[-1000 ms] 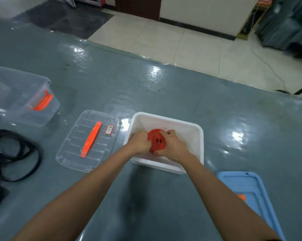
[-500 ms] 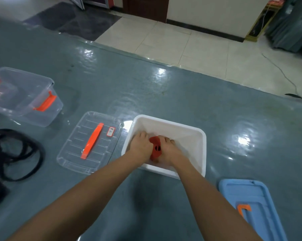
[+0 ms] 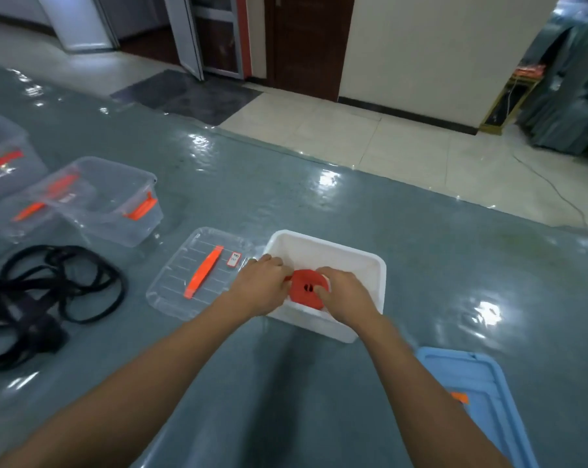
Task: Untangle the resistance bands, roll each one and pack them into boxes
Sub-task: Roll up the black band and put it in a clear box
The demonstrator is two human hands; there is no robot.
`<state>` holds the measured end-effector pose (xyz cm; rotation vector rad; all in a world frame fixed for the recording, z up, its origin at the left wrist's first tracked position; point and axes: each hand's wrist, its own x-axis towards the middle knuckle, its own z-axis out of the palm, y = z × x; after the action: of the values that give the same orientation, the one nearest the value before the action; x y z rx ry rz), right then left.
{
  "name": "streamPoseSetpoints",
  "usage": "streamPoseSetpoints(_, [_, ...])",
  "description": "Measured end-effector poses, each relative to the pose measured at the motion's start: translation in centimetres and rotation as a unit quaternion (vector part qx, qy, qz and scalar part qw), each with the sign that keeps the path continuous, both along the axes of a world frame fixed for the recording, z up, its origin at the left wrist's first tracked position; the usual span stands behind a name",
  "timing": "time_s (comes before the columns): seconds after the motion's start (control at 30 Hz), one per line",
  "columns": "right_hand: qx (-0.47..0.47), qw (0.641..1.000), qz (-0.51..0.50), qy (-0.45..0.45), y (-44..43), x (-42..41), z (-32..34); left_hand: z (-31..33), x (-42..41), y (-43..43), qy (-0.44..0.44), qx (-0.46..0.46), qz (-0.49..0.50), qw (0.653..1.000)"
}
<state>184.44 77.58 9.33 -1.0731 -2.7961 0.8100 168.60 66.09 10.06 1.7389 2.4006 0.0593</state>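
hands: two, left hand [image 3: 264, 288] and right hand [image 3: 345, 296] fingers grasping one red roll [image 3: 305, 289] | white box [image 3: 350, 261]: one

A glossy grey-green mat [image 3: 286, 204] covers the near floor, with cream tiles [image 3: 370, 143] beyond, a dark door [image 3: 306, 42] and white wall [image 3: 431, 45] far off.

A red resistance band [image 3: 307, 289], rolled into a tight coil, sits inside the open white box [image 3: 370, 265], with tangled black bands [image 3: 46, 298] at its nine o'clock.
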Motion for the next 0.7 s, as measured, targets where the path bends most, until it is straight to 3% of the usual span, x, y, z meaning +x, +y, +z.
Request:
streamPoseSetpoints(0.2, [0.028, 0.993, 0.096, 0.059, -7.2, -2.1, 1.4, 0.6, 0.7, -10.2, -0.036, 0.014, 0.087, 0.995])
streamPoseSetpoints(0.33, [-0.003, 0.987, 0.139, 0.085, -12.5, -4.2, 1.3, 0.0, -0.8, -16.9, -0.066, 0.024, 0.152, 0.986])
streamPoseSetpoints(0.7, [-0.035, 0.965, 0.258, 0.014, -27.7, -15.2, -2.2, -3.3, -9.3, -35.4, -0.103, 0.013, 0.279, 0.955])
